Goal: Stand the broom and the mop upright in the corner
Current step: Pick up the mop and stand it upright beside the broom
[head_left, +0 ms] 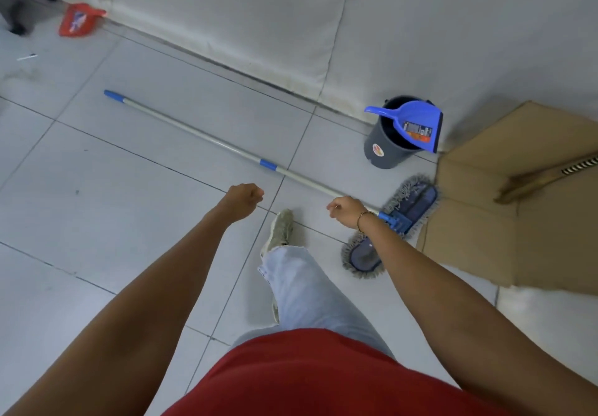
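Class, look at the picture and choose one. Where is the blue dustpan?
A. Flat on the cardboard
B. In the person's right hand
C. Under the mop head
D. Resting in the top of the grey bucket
D. The blue dustpan sits tilted in the open top of the grey bucket by the wall, apart from the cardboard, the mop head and the right hand.

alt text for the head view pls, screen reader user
A mop lies flat on a tiled floor; the left hand and right hand hover above it, holding nothing. A broom lies on cardboard beside a grey bucket holding a blue dustpan.
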The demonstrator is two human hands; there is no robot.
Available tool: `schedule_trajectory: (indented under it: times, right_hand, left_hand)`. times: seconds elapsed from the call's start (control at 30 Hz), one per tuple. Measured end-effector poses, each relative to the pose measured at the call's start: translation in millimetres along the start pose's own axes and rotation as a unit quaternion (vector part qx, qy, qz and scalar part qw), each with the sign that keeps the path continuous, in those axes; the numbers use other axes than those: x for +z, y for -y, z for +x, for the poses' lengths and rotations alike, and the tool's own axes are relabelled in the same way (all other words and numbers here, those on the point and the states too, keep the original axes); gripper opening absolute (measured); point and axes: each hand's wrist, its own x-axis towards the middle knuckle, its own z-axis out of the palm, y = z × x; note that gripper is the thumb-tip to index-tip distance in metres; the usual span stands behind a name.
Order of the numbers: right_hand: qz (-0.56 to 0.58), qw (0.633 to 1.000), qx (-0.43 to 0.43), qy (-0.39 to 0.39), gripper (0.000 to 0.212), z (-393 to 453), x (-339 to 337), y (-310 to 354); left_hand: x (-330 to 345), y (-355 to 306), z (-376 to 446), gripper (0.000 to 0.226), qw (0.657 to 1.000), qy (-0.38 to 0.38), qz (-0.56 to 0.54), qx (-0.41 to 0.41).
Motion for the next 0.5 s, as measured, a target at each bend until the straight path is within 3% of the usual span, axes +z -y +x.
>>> schedule_trajectory:
  times: [0.17, 0.37, 0.5]
  right_hand:
    - [-0.023, 0.999, 0.031, 0.010, 0.032, 72.8, -36.8, 38.6]
    - [0.059, 0.997, 0.040, -0.033, 0.030, 131.4, -74.6, 100.4]
    - [0.059, 0.996, 0.064, 0.021, 0.028, 166.0, -72.6, 125.9]
  left_hand:
    - [-58.1, 17.8, 71.9, 0.023, 0.998, -0.027, -0.037, -0.036]
    - [-123.8, 41.8, 121.9, 0.050, 0.995, 0.000, -0.066, -0.076]
    - [-156.0, 70.4, 156.9, 0.053, 0.992, 0.019, -0.068, -0.104]
